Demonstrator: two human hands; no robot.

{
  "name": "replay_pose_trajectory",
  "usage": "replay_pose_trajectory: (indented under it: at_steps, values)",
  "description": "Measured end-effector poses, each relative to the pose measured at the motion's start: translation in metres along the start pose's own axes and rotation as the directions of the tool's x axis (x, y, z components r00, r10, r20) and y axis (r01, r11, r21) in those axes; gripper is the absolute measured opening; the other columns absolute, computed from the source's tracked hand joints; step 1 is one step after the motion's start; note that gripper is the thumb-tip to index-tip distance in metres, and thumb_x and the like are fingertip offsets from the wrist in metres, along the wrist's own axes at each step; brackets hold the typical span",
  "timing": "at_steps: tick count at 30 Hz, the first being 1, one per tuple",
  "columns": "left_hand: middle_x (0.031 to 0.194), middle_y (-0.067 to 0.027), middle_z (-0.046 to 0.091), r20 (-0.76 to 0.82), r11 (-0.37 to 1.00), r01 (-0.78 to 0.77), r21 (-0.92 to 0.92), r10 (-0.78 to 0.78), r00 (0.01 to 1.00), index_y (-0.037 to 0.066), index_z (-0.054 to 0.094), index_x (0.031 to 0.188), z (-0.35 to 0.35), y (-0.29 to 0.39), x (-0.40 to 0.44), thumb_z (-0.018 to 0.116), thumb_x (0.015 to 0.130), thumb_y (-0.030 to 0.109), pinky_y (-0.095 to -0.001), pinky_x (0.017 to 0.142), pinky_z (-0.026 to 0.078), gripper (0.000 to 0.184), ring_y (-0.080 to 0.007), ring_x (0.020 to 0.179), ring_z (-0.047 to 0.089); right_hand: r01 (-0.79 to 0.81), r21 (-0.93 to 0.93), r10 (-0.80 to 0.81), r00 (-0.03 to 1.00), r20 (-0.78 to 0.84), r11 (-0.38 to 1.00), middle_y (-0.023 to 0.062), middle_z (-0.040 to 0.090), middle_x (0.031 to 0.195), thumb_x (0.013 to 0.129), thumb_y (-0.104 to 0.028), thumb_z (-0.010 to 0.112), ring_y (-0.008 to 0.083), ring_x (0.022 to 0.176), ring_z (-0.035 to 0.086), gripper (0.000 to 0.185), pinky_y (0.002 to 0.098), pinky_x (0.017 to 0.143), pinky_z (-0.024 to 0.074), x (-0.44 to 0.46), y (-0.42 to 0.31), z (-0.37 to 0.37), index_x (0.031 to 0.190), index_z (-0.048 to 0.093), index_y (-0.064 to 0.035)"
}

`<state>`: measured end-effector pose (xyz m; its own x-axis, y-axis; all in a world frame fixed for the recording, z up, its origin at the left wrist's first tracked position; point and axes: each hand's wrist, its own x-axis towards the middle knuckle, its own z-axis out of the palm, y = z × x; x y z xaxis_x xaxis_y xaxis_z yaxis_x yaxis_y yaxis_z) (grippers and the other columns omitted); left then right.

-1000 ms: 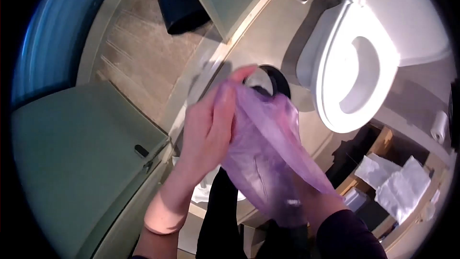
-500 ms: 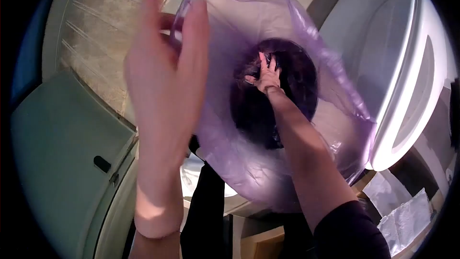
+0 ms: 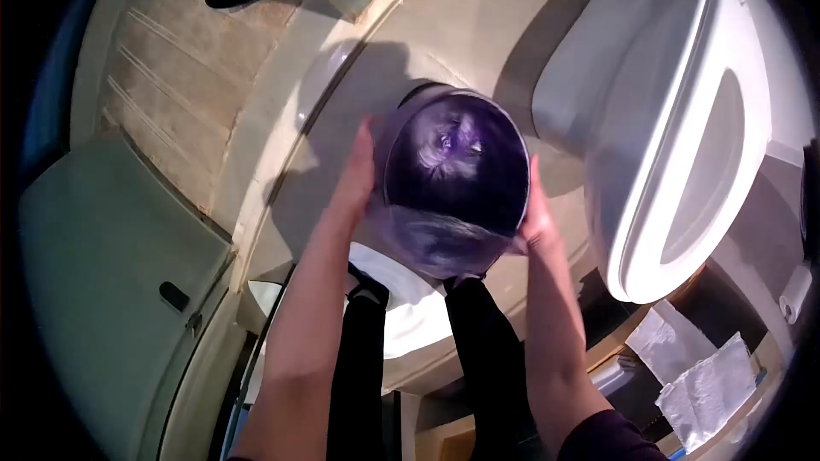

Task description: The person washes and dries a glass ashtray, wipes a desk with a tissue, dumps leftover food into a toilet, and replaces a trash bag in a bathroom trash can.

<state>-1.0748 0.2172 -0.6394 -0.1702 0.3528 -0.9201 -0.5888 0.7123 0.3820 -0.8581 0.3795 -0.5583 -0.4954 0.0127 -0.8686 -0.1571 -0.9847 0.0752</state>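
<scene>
A round dark waste bin [image 3: 457,179] stands below me, lined with a thin purple bin liner [image 3: 436,235]. The liner is folded outward over the rim and hangs down the outside. My left hand [image 3: 357,172] is against the bin's left side, thumb up, the other fingers hidden behind the film. On the right side my right hand [image 3: 536,213] grips the liner near the wall, its thumb pointing up beside the rim. Inside the bin, the purple film lies over the dark bottom with shiny wrinkles.
A white toilet [image 3: 658,145] stands to the right. Beyond my right arm lie white paper sheets [image 3: 709,384], with a paper roll [image 3: 797,293] at the far edge. A greenish glass door [image 3: 111,290] is at left. A white mat [image 3: 410,307] lies by my feet.
My right hand has come out of the bin to its right side. My left hand has moved down to the left side. The puffed-out liner is now folded down around the rim.
</scene>
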Motion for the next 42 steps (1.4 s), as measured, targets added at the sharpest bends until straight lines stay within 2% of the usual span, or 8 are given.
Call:
replay_pose_trajectory:
  at_steps: [7, 15, 18, 24, 29, 32, 39, 42]
  values:
    - [0.118, -0.0016, 0.048, 0.339, 0.687, 0.317, -0.654, -0.109, 0.935, 0.01, 0.042, 0.12, 0.031, -0.108, -0.076, 0.046, 0.085, 0.036, -0.039, 0.092, 0.033, 0.043, -0.0191, 0.109, 0.043, 0.386, 0.254, -0.41, 0.911, 0.049, 0.887, 0.0095, 0.035, 0.13, 0.087, -0.045, 0.036, 0.028, 0.116, 0.037, 0.055, 0.0433, 0.095, 0.0341, 0.052, 0.137, -0.127, 0.129, 0.03, -0.0094]
    - [0.09, -0.0029, 0.054, 0.06, 0.908, 0.14, 0.394, -0.177, 0.982, 0.011, 0.054, 0.102, -0.038, -0.17, -0.056, 0.051, 0.084, 0.022, -0.0296, 0.078, 0.042, 0.021, -0.0172, 0.084, 0.052, 0.016, 0.504, -0.369, 0.701, 0.61, 0.863, 0.0075, 0.05, 0.115, 0.087, -0.029, 0.043, 0.0224, 0.108, 0.045, 0.037, 0.0347, 0.09, 0.0384, 0.018, 0.132, -0.18, 0.117, 0.044, -0.0081]
    - [0.088, -0.0136, 0.056, -0.126, 0.545, -0.052, 0.837, 0.284, 0.951, 0.012, 0.055, 0.099, -0.035, -0.206, -0.05, 0.053, 0.082, 0.024, -0.0334, 0.071, 0.045, 0.021, -0.025, 0.082, 0.054, 0.198, -0.103, -0.184, 0.974, 0.134, 0.975, 0.0068, 0.052, 0.11, 0.085, -0.023, 0.048, 0.0199, 0.103, 0.048, 0.032, 0.0307, 0.084, 0.0416, -0.039, 0.136, -0.123, 0.113, 0.048, -0.0069]
    - [0.088, -0.0138, 0.057, 0.062, 0.728, -0.453, 0.515, 0.496, 0.866, 0.003, 0.053, 0.093, 0.08, -0.26, -0.076, 0.055, 0.076, 0.015, -0.0364, 0.072, 0.044, 0.021, -0.0292, 0.083, 0.055, 0.376, -0.91, -0.711, 0.592, 0.38, -0.174, 0.0108, 0.05, 0.111, 0.069, -0.021, 0.07, 0.0219, 0.107, 0.044, 0.051, 0.0362, 0.093, 0.0317, 0.018, 0.199, -0.084, 0.111, 0.049, 0.0003]
    - [0.085, -0.0095, 0.061, 0.35, 0.941, -0.1, 0.322, -0.02, 0.936, 0.002, 0.057, 0.094, 0.049, -0.156, -0.09, 0.057, 0.08, 0.023, -0.0305, 0.074, 0.044, 0.025, -0.017, 0.078, 0.057, 0.12, -0.326, -0.155, 0.984, -0.085, 0.938, 0.0065, 0.057, 0.088, 0.081, -0.03, 0.053, 0.0184, 0.074, 0.053, 0.033, 0.0298, 0.062, 0.0457, 0.0, 0.144, -0.139, 0.098, 0.054, -0.0028]
    - [0.089, -0.0106, 0.062, 0.45, 0.879, -0.224, 0.42, 0.012, 0.893, 0.002, 0.055, 0.101, 0.053, -0.121, -0.075, 0.061, 0.076, 0.024, -0.0304, 0.073, 0.045, 0.035, -0.0204, 0.08, 0.059, -0.39, 0.373, 0.327, 0.919, 0.221, 0.842, 0.0057, 0.055, 0.081, 0.084, -0.019, 0.051, 0.0192, 0.065, 0.055, 0.017, 0.03, 0.06, 0.0482, 0.0, 0.14, -0.146, 0.094, 0.051, -0.0053]
    - [0.1, -0.0074, 0.06, 0.024, 0.823, -0.093, 0.561, 0.096, 0.995, 0.005, 0.056, 0.1, 0.054, -0.102, -0.086, 0.06, 0.071, 0.013, -0.0265, 0.076, 0.044, 0.031, -0.0205, 0.085, 0.057, 0.002, -0.731, -0.281, 0.924, -0.259, 0.682, 0.0032, 0.055, 0.089, 0.085, -0.02, 0.052, 0.0103, 0.076, 0.053, 0.024, 0.0249, 0.065, 0.0443, 0.002, 0.161, -0.132, 0.104, 0.046, -0.0079]
    - [0.092, -0.0044, 0.061, -0.189, 0.728, -0.171, -0.664, 0.058, 0.98, 0.006, 0.056, 0.095, 0.055, -0.111, -0.091, 0.055, 0.069, 0.002, -0.0252, 0.07, 0.045, 0.027, -0.0209, 0.078, 0.058, -0.03, -0.638, -0.17, 0.953, -0.251, 0.77, 0.0041, 0.053, 0.102, 0.086, -0.023, 0.05, 0.0126, 0.095, 0.051, 0.03, 0.0284, 0.076, 0.0433, -0.041, 0.138, -0.109, 0.112, 0.042, -0.0104]
